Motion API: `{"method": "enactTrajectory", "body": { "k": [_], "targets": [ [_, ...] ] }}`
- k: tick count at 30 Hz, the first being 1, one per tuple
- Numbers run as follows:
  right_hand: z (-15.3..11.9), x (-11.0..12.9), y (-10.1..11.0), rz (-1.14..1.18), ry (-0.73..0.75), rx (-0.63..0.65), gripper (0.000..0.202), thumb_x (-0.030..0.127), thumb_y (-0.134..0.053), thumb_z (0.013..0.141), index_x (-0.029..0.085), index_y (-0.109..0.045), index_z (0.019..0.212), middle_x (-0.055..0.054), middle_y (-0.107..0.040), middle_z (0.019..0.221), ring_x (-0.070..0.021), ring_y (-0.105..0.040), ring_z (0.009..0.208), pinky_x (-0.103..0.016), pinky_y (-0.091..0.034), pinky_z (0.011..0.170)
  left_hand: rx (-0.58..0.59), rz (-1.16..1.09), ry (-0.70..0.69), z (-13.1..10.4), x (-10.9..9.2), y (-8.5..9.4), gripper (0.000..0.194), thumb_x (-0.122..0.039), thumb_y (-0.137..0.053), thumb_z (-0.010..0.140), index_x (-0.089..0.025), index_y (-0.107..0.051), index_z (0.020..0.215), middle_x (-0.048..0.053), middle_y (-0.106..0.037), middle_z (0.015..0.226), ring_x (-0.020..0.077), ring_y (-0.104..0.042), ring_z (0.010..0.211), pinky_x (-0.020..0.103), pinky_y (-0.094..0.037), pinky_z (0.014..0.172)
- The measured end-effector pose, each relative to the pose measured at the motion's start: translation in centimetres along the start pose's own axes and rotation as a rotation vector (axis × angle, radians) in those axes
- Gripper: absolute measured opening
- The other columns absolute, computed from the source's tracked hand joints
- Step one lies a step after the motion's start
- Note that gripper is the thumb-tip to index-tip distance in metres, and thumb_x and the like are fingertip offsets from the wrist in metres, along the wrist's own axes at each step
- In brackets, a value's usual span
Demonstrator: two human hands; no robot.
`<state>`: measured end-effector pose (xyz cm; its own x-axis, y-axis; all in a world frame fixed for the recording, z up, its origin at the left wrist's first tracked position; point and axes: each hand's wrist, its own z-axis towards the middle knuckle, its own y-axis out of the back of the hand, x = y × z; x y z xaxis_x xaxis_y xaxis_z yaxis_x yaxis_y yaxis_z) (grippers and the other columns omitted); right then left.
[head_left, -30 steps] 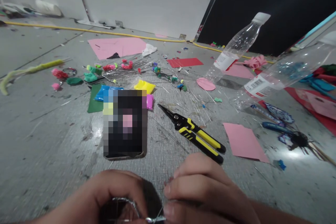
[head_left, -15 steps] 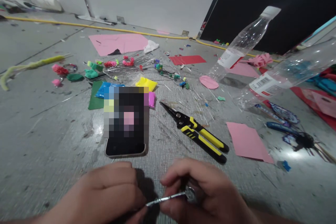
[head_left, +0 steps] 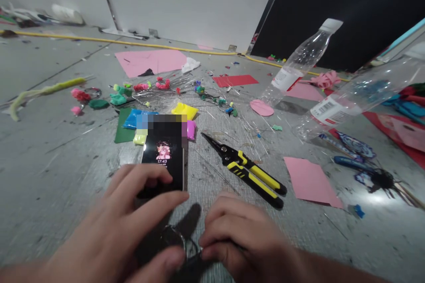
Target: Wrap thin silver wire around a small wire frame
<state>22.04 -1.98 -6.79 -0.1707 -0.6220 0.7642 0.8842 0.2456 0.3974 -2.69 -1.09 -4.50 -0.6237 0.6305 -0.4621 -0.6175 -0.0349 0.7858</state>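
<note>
Head view: the right hand [head_left: 237, 230] is curled low in the frame, fingers bent together, thumb and forefinger tips pressed closed on the end of a thin wire loop [head_left: 177, 233]. The left hand [head_left: 109, 216] is spread, with a wide gap between forefinger and thumb. Its thumb tip lies just beside the loop; contact cannot be told. Its upper fingers reach over the lower part of the phone [head_left: 166, 150] and hide it; whether they touch the glass cannot be told. The loop sits between the two hands, nearer the viewer than the phone, partly dark and blurred. The phone lies face up, screen lit, partly pixelated. Against its far end are a blue packet [head_left: 133, 119], a yellow packet [head_left: 185, 111] and a magenta packet [head_left: 191, 130], with green paper [head_left: 122, 129] beside the blue one. Right of the phone lie pliers [head_left: 244, 172], black and yellow, handles toward the right hand, clear of both hands. Further right, a pink sheet [head_left: 312, 181] lies flat. Beyond the pliers, loose wires [head_left: 245, 130] are scattered; two clear bottles [head_left: 287, 77] [head_left: 335, 108] stand tilted in view.
</note>
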Motion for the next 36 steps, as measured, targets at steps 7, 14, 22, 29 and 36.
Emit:
{"method": "enactTrajectory", "body": {
  "k": [7,14,22,29,36],
  "targets": [
    [0.0,-0.1,-0.4,0.011,0.052,0.021,0.009,0.015,-0.069,0.100,0.018,-0.071,0.092,-0.003,-0.071,0.083,-0.0151,-0.063,0.076,-0.027,-0.054,0.069,-0.030,0.262,0.090,2.1,0.8,-0.6,0.046,-0.050,-0.050,0.103,-0.026,-0.074,0.135,0.020,-0.052,0.144,0.0504,-0.048,0.128,0.081,-0.044,0.106],
    [0.1,0.2,-0.6,0.045,0.018,0.036,0.010,0.016,-0.068,0.100,0.019,-0.070,0.090,-0.004,-0.071,0.085,-0.0166,-0.063,0.078,-0.030,-0.054,0.074,0.039,0.424,0.068,3.1,1.4,-1.1,0.041,-0.048,-0.054,0.103,-0.035,-0.077,0.134,0.017,-0.035,0.154,0.0554,-0.039,0.135,0.084,-0.043,0.105],
    [0.0,0.2,-0.8,0.009,0.022,0.102,0.009,0.014,-0.068,0.097,0.018,-0.070,0.089,-0.005,-0.070,0.086,-0.0189,-0.064,0.082,-0.031,-0.053,0.075,0.167,0.568,0.062,6.8,0.2,-0.4,0.042,-0.050,-0.057,0.100,-0.023,-0.083,0.119,0.023,-0.058,0.129,0.0522,-0.048,0.123,0.080,-0.047,0.100],
    [-0.1,0.3,-0.9,-0.042,0.007,0.119,0.009,0.013,-0.070,0.096,0.018,-0.070,0.088,-0.005,-0.068,0.086,-0.0191,-0.063,0.082,-0.031,-0.051,0.074,0.187,0.571,0.015,7.8,-0.3,-0.4,0.036,-0.041,-0.052,0.101,-0.018,-0.080,0.103,0.024,-0.067,0.121,0.0491,-0.052,0.130,0.075,-0.047,0.105],
    [-0.1,0.1,-0.9,-0.027,0.003,0.117,0.008,0.015,-0.069,0.096,0.018,-0.071,0.089,-0.005,-0.070,0.088,-0.0194,-0.063,0.083,-0.032,-0.053,0.077,0.167,0.579,0.044,6.7,0.0,-1.1,0.037,-0.049,-0.058,0.098,-0.019,-0.076,0.111,0.027,-0.062,0.138,0.0563,-0.048,0.133,0.081,-0.049,0.100]
  ]
}}
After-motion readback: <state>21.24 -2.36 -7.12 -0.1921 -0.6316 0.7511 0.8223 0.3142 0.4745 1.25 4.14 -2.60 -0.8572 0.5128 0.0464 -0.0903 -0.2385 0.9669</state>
